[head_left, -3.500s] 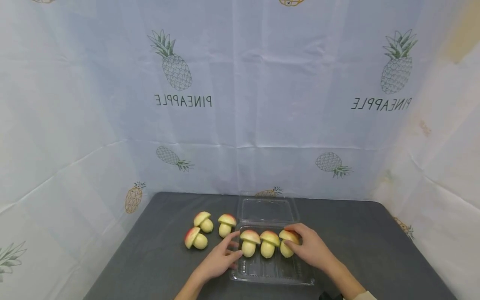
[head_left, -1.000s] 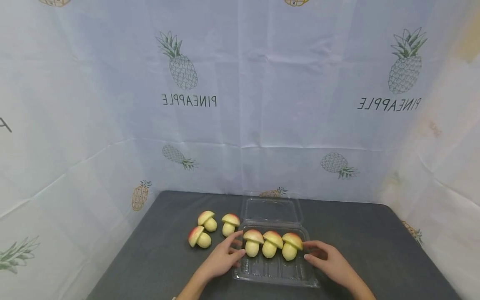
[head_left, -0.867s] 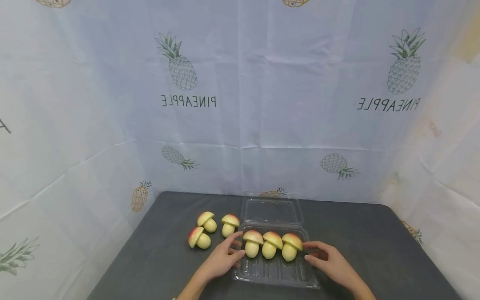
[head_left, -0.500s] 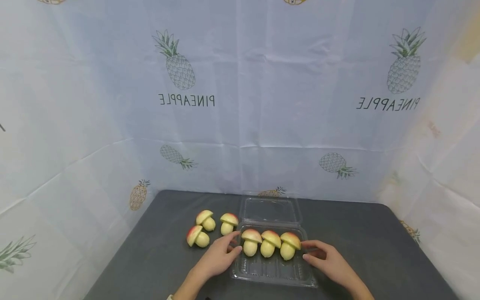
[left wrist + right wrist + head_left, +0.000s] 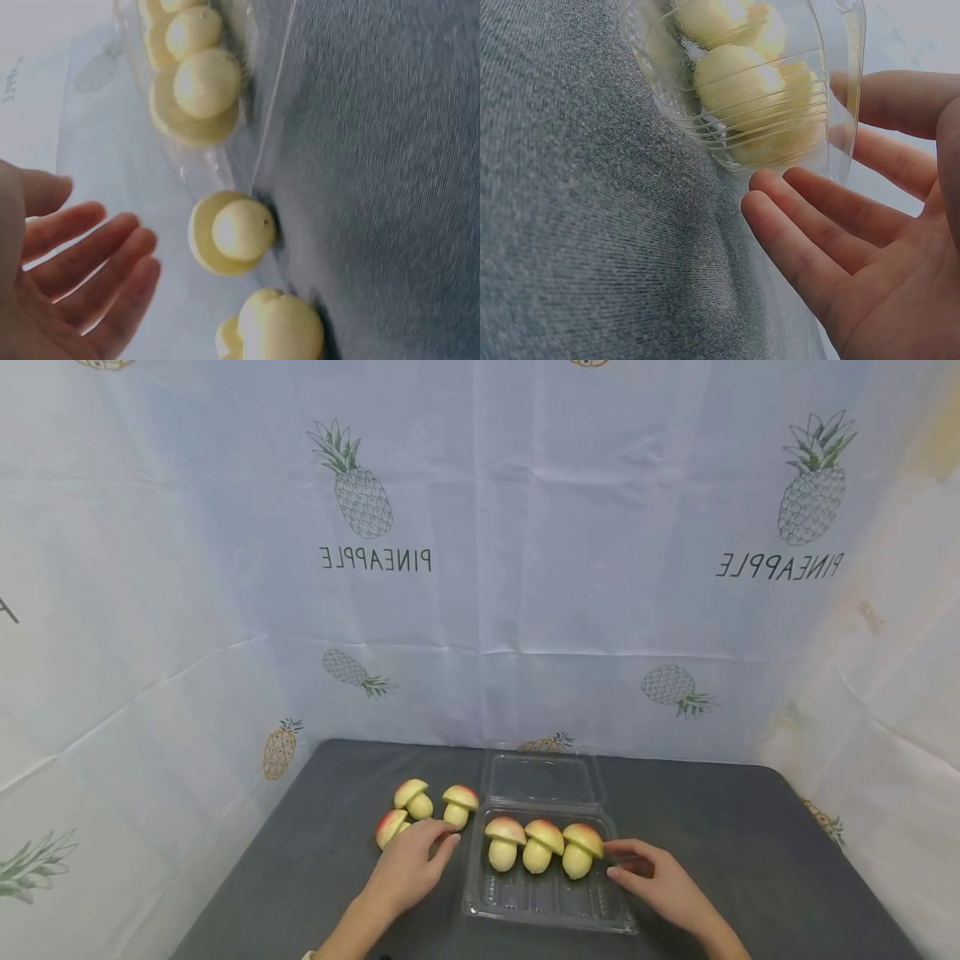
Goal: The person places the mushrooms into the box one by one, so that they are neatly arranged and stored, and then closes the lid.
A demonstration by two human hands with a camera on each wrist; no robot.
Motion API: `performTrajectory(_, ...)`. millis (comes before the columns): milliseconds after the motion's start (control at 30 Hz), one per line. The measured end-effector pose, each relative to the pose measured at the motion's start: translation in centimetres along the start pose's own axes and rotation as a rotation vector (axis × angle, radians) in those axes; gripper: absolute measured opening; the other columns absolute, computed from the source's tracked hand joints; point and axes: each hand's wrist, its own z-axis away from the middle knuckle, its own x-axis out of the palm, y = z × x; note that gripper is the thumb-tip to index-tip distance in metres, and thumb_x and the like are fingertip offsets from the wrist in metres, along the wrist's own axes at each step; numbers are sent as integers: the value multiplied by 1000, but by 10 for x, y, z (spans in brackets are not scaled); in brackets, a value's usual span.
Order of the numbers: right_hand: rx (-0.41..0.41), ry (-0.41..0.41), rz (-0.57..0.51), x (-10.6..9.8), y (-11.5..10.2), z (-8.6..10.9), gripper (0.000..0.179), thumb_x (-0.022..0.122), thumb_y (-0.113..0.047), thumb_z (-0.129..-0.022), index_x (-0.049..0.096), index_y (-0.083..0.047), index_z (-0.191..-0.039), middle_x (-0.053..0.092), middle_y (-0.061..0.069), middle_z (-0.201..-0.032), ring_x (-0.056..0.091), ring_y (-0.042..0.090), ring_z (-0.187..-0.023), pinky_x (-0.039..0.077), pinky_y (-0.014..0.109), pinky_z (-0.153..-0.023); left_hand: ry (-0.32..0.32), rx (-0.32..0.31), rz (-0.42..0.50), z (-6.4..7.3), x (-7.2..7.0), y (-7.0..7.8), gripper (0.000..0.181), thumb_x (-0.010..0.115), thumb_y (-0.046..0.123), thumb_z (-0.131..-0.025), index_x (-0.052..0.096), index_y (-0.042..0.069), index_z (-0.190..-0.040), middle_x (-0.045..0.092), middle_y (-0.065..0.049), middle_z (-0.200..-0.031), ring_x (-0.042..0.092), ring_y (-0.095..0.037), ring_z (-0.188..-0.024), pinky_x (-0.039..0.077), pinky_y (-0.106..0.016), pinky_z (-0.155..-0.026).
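Observation:
Three yellow mushroom-shaped pieces with reddish caps, among them a middle one [image 5: 543, 846], lie side by side in a clear plastic clamshell box [image 5: 551, 910]. My right hand [image 5: 663, 885] is at the box's right side; in the right wrist view its thumb and index fingertips touch the rim [image 5: 847, 90], its fingers extended. My left hand [image 5: 408, 867], fingers relaxed and holding nothing, hovers left of the box. Close to it are a mushroom piece [image 5: 460, 802], a second one [image 5: 412, 798] behind, and a third [image 5: 388, 827] partly hidden by the hand.
The box's clear lid [image 5: 542, 779] lies folded back behind it, towards the rear edge of the dark table [image 5: 720, 827]. A pineapple-print curtain [image 5: 555, 568] encloses the back and both sides.
About 3.5 seconds ago my right hand held the rightmost mushroom piece; it has since let go and moved to the box's side. My left hand has just left the box's left edge, moving left.

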Motion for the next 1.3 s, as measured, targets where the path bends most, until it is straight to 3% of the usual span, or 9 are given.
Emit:
performTrajectory(200,-8,3,1,-1,0,0,45,64,-21,-102,55,4,-138,55,30,-137,67,15,-105,58,29,-81,230,64,-57,-4,-5,-8,11,77,16,-92,75,13,-102,71,7,-94,67,-12,-87,58,-34,-73)
performTrajectory(667,-4,-11,-16,1,0,2,46,65,-21,-101,55,5,-138,55,30,-136,67,26,-107,59,32,-81,405,-18,-36,-2,-8,-41,21,79,16,-90,73,3,-106,71,-8,-101,68,-30,-96,58,-50,-75)
performTrajectory(800,-9,-9,-10,1,-2,2,46,65,-20,-101,55,6,-137,55,31,-136,67,27,-107,59,31,-81,344,-99,-15,-2,-9,-50,28,77,19,-93,71,1,-113,69,-11,-109,66,-33,-100,56,-53,-79)
performTrajectory(1067,-14,-12,-23,0,-1,3,46,64,-19,-102,54,7,-138,55,31,-136,67,28,-108,59,32,-81,96,-336,82,3,-13,-63,50,69,34,-98,62,1,-134,59,-18,-132,55,-41,-123,47,-61,-98)
performTrajectory(1200,-20,-20,-40,0,1,3,47,64,-19,-102,53,7,-139,54,32,-136,66,30,-108,59,32,-81,3,-416,126,6,-13,-68,56,64,39,-101,56,1,-141,54,-20,-139,51,-43,-129,43,-62,-103)
performTrajectory(1300,-14,-20,-52,0,2,2,47,64,-18,-102,53,7,-139,54,31,-137,66,30,-108,59,33,-81,-17,-438,150,8,-12,-74,54,64,36,-102,55,1,-141,55,-21,-137,53,-41,-126,45,-60,-101)
